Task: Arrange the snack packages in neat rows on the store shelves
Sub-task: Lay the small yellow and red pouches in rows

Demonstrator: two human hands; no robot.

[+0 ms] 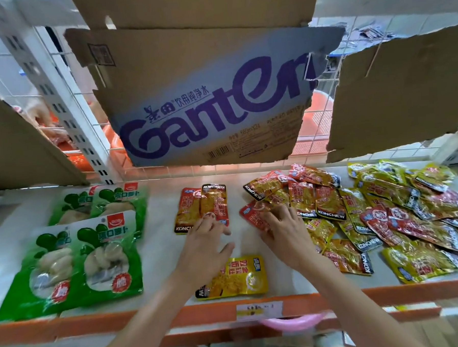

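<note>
**Red packet under the right grip, its row just to the left**

The right hand has its grip curled down on a red packet at the near-left corner of the loose heap; the fingertips pinch or press its lower edge, and blur hides which. The packet lies tilted, its long axis running from the grip up and to the left, not yet square with the shelf edge.

Just left of that grip, across a bare strip of shelf, the left hand rests with fingers spread and fairly straight, its tips on the lower end of two red packets that lie side by side, long axes pointing away from the person. That pair looks like the start of a row, so the tilted packet probably needs a short slide leftward and a turn to stand parallel beside them. The right hand is the nearer one for this.

Nearer than both grips lies a single yellow packet. Right of the right grip sprawls the unsorted heap; far left of both sit green packets in pairs.
</note>
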